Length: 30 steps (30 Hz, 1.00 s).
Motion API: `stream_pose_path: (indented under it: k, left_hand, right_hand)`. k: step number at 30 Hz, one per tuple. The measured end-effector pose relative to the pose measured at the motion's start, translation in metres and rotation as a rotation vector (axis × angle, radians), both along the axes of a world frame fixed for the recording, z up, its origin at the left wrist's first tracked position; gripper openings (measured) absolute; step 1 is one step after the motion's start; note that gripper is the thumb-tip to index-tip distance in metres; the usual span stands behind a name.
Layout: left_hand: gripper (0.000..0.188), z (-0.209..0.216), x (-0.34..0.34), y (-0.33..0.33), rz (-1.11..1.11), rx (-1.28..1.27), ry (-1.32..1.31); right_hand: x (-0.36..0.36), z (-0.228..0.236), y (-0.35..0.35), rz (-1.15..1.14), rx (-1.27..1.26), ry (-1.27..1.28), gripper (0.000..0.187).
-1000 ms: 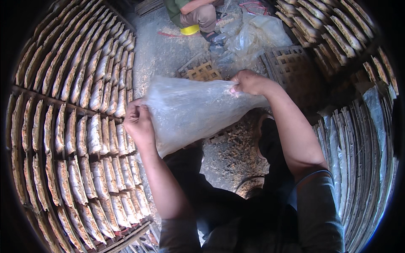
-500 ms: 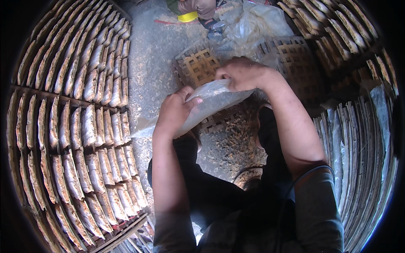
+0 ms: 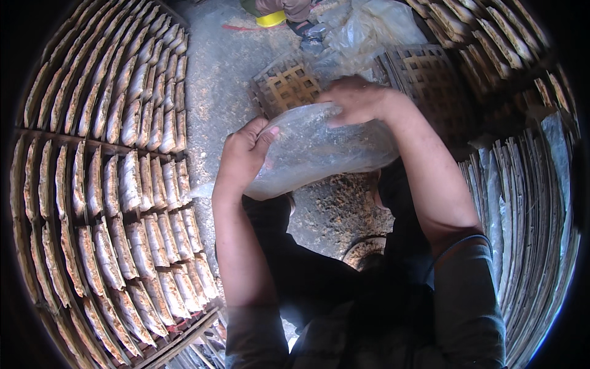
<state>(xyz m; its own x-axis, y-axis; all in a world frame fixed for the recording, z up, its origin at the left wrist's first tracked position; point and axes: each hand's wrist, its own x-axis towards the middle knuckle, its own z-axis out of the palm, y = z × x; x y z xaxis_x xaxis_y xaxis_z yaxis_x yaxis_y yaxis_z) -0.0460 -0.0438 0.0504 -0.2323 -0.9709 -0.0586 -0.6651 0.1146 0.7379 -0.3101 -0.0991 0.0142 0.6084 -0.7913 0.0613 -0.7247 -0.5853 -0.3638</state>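
Note:
A clear plastic sheet [image 3: 326,150] hangs spread above the floor between my hands, its lower edge sagging in a curve. My left hand [image 3: 244,152] is closed, thumb and fingers pinching the sheet's left upper edge. Over the right part of the upper edge is my right hand [image 3: 355,103], its fingers bent and smeared by motion. Whether those fingers grip the plastic cannot be made out. Just beyond the sheet lies a woven lattice tray [image 3: 289,86], partly covered by it.
Racks of white-and-brown filled trays [image 3: 129,184] line the left. Upright thin slats [image 3: 516,209] are packed at the right. Darker lattice trays [image 3: 430,74] and crumpled plastic [image 3: 381,27] lie farther off. At the top, another person's leg and foot [image 3: 298,15] show. Crumbs litter the floor [image 3: 335,209].
The sheet has spread wider and now fills more of the space between my hands. My left hand has shifted slightly left, and my right hand has moved a little upward, turning blurred.

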Motion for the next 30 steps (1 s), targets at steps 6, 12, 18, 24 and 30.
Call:
stream_pose_path:
  k: [6, 12, 18, 24, 30]
  left_hand:
    - [0.019, 0.004, 0.005, 0.008, 0.023, 0.009, 0.044]
    - [0.016, 0.006, 0.033, 0.005, 0.1, -0.024, 0.09]
    - [0.013, 0.002, 0.026, 0.005, 0.058, -0.018, 0.107]
    - [0.014, 0.0, 0.04, 0.004, 0.099, -0.061, 0.112]
    - [0.015, 0.002, 0.034, 0.005, 0.081, -0.063, 0.134]
  right_hand:
    - [0.046, 0.023, -0.008, -0.045, 0.458, 0.145, 0.028]
    - [0.003, 0.015, -0.021, -0.129, 0.267, 0.445, 0.044]
    - [0.058, 0.013, -0.007, 0.028, 0.325, 0.084, 0.034]
    - [0.003, 0.005, -0.032, -0.183, 0.262, 0.404, 0.045]
    - [0.054, 0.022, -0.011, 0.022, 0.233, -0.036, 0.037]
